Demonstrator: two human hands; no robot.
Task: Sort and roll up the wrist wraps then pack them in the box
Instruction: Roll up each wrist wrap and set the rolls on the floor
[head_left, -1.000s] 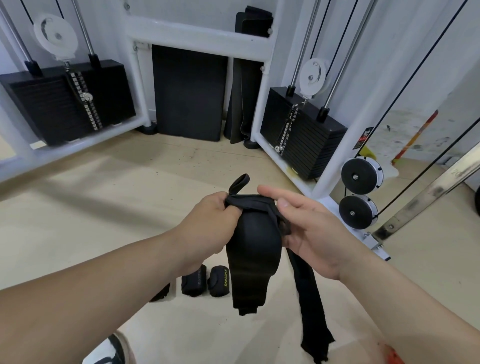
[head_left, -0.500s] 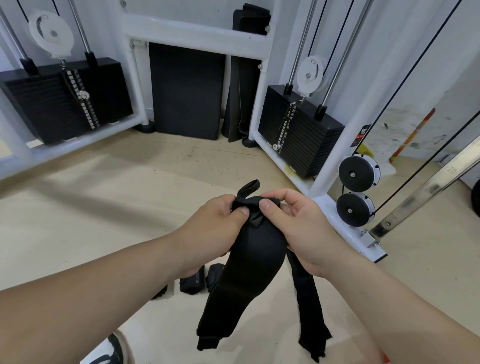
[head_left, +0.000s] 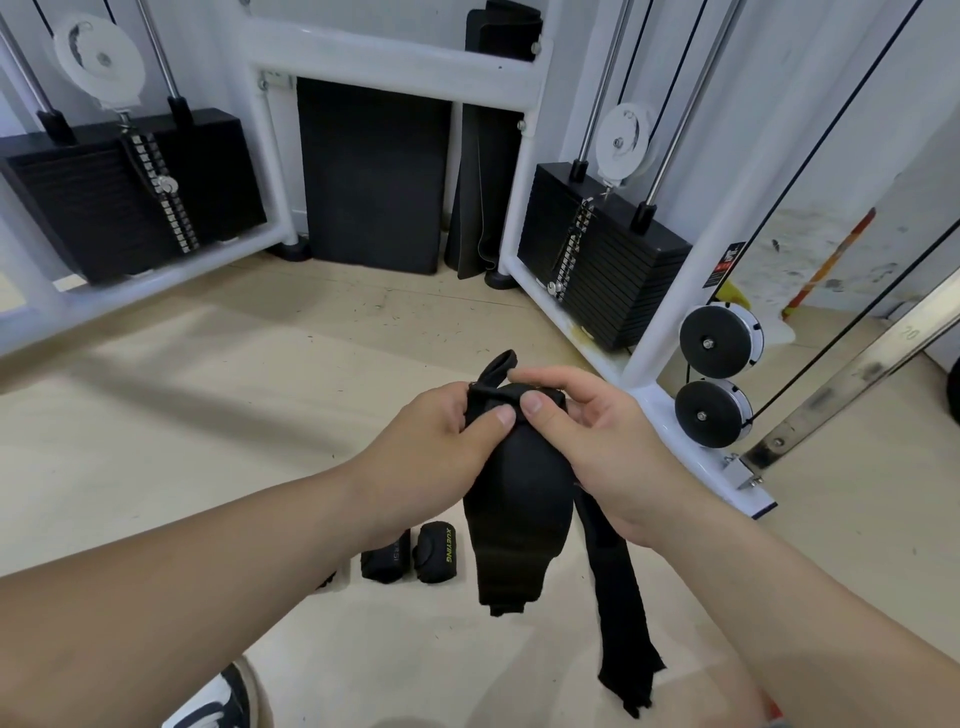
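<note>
A black wrist wrap (head_left: 517, 514) hangs in front of me above the floor. My left hand (head_left: 441, 447) and my right hand (head_left: 587, 441) pinch its top end side by side, thumbs nearly touching, with its thumb loop (head_left: 496, 366) sticking up above the fingers. A long black strap (head_left: 621, 613) trails down behind the wide part toward the lower right. Two rolled black wraps (head_left: 385, 558) (head_left: 435, 552) lie side by side on the floor below my left forearm; a third dark piece (head_left: 327, 579) peeks out beside the arm. No box is in view.
A white cable machine frame (head_left: 670, 332) with black weight stacks (head_left: 597, 260) (head_left: 119, 192) and pulleys (head_left: 719, 340) surrounds the beige floor (head_left: 234, 395). Black mats (head_left: 371, 176) lean on the back wall. A shoe (head_left: 218, 701) shows at the bottom edge.
My right hand went from open fingers to pinching the wrap's top beside my left thumb. The hanging wide part swung left, then back to hang straight below the hands.
</note>
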